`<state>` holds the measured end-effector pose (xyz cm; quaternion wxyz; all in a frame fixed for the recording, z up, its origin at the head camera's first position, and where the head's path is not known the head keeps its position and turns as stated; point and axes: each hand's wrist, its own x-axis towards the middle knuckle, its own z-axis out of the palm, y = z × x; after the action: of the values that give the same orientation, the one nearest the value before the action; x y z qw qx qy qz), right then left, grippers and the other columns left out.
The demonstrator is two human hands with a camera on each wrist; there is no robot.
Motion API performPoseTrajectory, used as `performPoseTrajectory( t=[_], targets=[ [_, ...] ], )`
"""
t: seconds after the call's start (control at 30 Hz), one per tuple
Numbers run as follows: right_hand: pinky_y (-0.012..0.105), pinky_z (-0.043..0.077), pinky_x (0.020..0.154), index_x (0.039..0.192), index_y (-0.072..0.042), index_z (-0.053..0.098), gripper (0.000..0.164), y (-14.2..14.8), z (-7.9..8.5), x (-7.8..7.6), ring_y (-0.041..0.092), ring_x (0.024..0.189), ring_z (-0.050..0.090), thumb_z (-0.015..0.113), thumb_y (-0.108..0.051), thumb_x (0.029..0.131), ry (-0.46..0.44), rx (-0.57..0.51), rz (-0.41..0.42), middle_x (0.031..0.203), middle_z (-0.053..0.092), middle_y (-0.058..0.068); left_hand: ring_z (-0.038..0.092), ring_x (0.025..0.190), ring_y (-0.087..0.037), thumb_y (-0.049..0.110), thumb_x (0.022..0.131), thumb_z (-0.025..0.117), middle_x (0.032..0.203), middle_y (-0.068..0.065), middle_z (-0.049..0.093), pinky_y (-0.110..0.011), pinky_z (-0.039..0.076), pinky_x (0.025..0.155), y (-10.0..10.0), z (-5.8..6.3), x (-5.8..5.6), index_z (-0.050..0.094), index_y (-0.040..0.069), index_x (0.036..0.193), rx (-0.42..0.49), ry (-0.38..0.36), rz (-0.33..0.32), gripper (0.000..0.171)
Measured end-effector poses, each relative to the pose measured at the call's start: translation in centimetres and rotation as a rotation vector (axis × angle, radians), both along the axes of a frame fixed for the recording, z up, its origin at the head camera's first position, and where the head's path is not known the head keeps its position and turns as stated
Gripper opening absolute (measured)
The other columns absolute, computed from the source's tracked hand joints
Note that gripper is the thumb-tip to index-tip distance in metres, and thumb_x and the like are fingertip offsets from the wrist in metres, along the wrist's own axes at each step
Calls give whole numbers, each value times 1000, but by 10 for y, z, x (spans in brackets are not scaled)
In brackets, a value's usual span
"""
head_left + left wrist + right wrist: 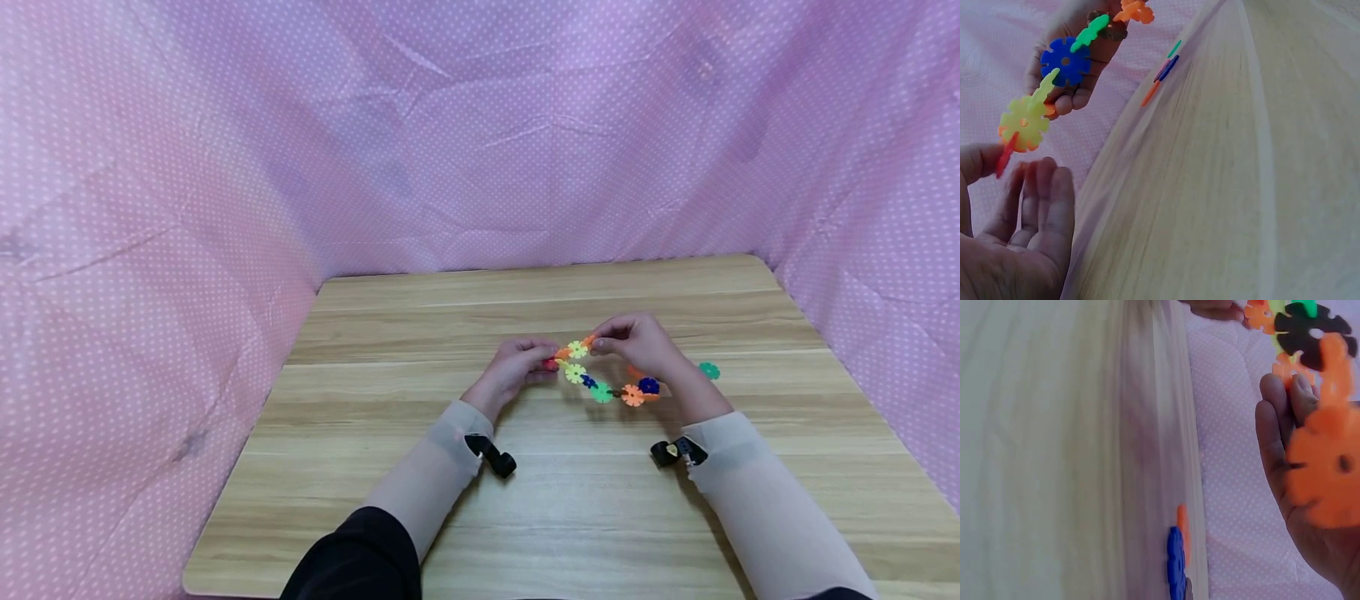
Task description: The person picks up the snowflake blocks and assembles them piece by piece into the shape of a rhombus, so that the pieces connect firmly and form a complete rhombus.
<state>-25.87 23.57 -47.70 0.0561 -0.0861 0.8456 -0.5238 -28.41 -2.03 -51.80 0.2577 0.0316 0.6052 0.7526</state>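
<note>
Flower-disc chain point(602, 392) held above table point(375, 333) between hands: left hand point(517, 362) pinches red disc point(1007, 156), right hand point(637, 342) pinches orange disc point(1284, 366), likely steadying that stretch while rest trails loose.

I'm watching from far off, and the table point(570, 508) I see is pale wood with wavy stripes and round back corners. Soft shadows point(726, 542) fall across the top. A green disc point(709, 370) with little notches lies on it, over toward the right side. A blue disc point(1175, 562) lies there too, with an orange disc point(1183, 528) right by it (I can't tell if those two touch). A thin sliver point(1189, 589) shows next to the blue one, but it's too small for me to name.
</note>
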Motion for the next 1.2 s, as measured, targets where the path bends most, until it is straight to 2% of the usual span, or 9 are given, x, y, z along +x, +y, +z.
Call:
performPoseTrajectory(
  t=[0.13, 0.23, 0.4, 0.63, 0.73, 0.8, 0.93, 1.07, 1.2],
  targets=[
    [54, 59, 88, 104, -5, 80, 9, -6, 0, 0, 32, 95, 74, 73, -7, 99, -2, -5, 38, 99, 78, 9, 71, 87, -16, 13, 102, 69, 106, -8, 74, -42, 61, 91, 0, 0, -1, 73, -5, 122, -4, 6, -71, 27],
    [54, 60, 88, 103, -6, 81, 8, -9, -1, -1, 31, 93, 74, 74, -6, 98, 7, -5, 64, 98, 78, 9, 70, 81, -14, 14, 102, 70, 100, -7, 74, -35, 63, 82, 0, 0, -1, 74, -5, 120, -17, 6, -105, 26],
    [50, 61, 85, 102, -6, 81, 8, -11, -3, -1, 28, 92, 74, 76, -5, 96, 32, 4, 92, 99, 78, 10, 66, 68, -10, 16, 100, 73, 88, -4, 74, -23, 56, 63, 0, 0, 0, 77, -2, 113, -60, 22, -115, 23],
    [50, 60, 88, 113, -5, 80, 15, -4, 2, 0, 33, 99, 74, 75, -7, 98, 10, 43, 130, 106, 78, 10, 62, 64, -8, 14, 99, 73, 84, -3, 73, -20, 52, 59, -1, 1, 1, 77, -4, 114, -83, 14, -97, 24],
    [50, 59, 90, 120, -6, 77, 21, 4, 10, 3, 32, 103, 73, 73, -10, 100, -1, 103, 118, 113, 77, 11, 62, 64, -8, 14, 99, 73, 85, -2, 73, -21, 52, 59, -1, 1, 1, 77, -4, 115, -89, 17, -88, 24],
    [47, 59, 88, 122, -5, 76, 22, 10, 15, 4, 29, 102, 71, 72, -11, 101, 14, 181, 100, 115, 76, 10, 62, 64, -8, 15, 99, 73, 86, -2, 73, -21, 52, 59, -2, 1, 1, 77, -3, 115, -95, 25, -87, 24],
    [40, 59, 76, 119, 1, 76, 22, 26, 23, 7, 26, 88, 70, 73, -6, 98, 25, 363, 83, 107, 76, 12, 63, 68, -8, 15, 100, 72, 93, -4, 73, -22, 54, 62, -3, 1, 1, 76, -3, 117, -102, 42, -93, 25],
    [40, 58, 71, 115, 3, 76, 23, 40, 22, 8, 23, 79, 68, 78, -5, 93, -59, 484, 106, 99, 74, 11, 66, 77, -9, 15, 102, 71, 108, -6, 75, -23, 57, 69, -3, 0, 2, 75, -2, 120, -102, 44, -101, 26],
    [39, 56, 72, 110, -1, 77, 24, 46, 18, 7, 20, 80, 66, 84, -9, 89, -108, 534, 117, 94, 72, 7, 68, 88, -8, 17, 102, 71, 118, -7, 74, -22, 57, 73, -2, -1, 2, 76, -1, 119, -108, 58, -105, 25]
  ],
)
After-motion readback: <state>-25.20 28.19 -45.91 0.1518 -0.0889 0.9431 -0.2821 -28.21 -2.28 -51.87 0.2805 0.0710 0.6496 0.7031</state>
